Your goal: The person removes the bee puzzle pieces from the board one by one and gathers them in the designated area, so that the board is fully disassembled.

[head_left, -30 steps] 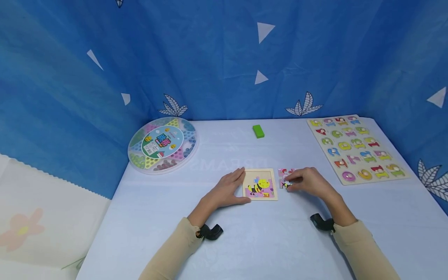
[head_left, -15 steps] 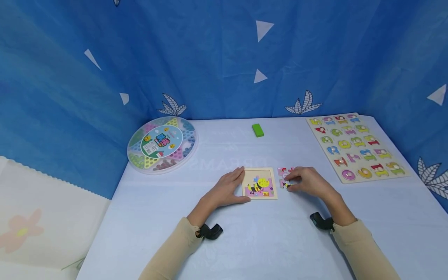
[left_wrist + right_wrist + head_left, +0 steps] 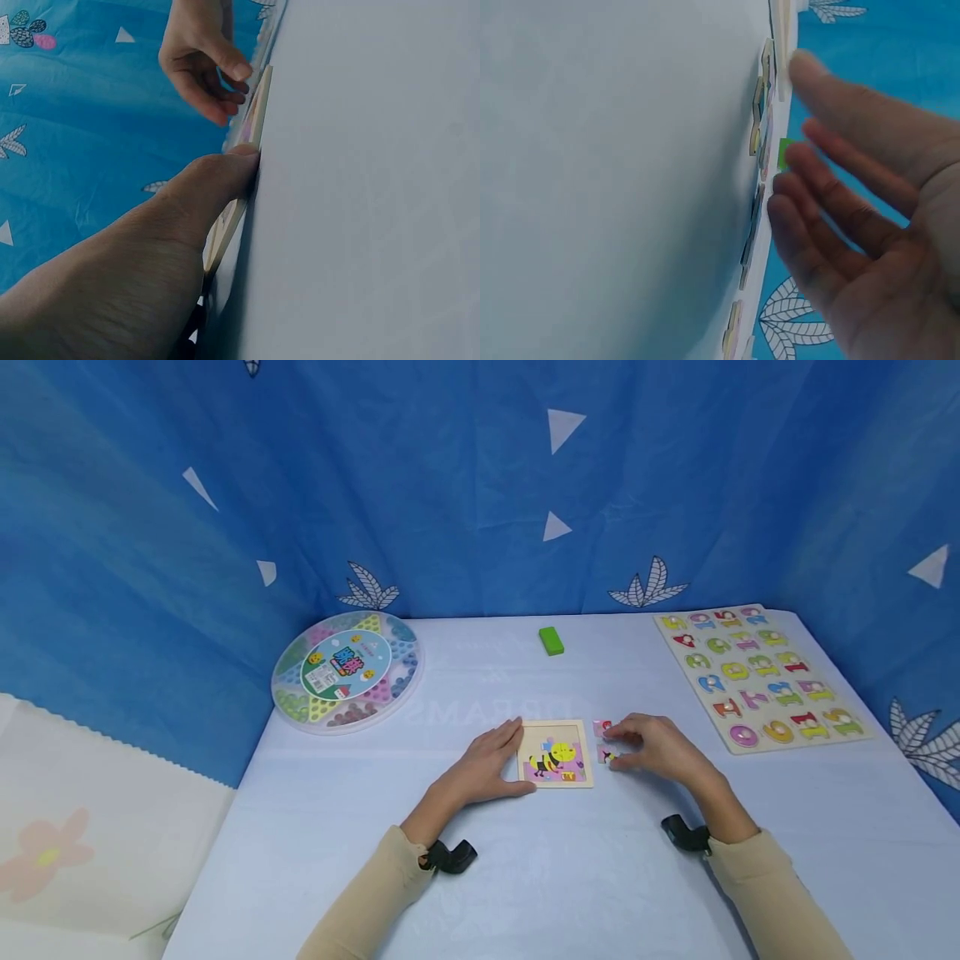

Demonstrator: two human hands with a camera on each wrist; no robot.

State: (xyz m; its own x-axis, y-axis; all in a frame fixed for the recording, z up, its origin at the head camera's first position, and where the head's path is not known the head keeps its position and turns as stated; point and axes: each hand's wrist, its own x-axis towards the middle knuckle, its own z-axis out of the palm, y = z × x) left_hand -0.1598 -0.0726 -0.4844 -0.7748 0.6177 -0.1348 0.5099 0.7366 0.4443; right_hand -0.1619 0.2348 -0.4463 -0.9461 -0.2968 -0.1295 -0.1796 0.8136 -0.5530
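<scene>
There, the right hand point(image 3: 660, 747) spreads wider by the loose pieces point(image 3: 604, 755), thumb apart from fingertips, apparently pinching none, so placing seems to wait; just beside them, the left hand point(image 3: 483, 768), splayed, touches the part-filled bee tray point(image 3: 532, 742).

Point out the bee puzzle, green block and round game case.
Bee puzzle point(image 3: 535, 741), head view: bare wood at its upper left.
Green block point(image 3: 551, 641), head view: middle of its top face.
Round game case point(image 3: 347, 664), head view: its printed label.
</scene>
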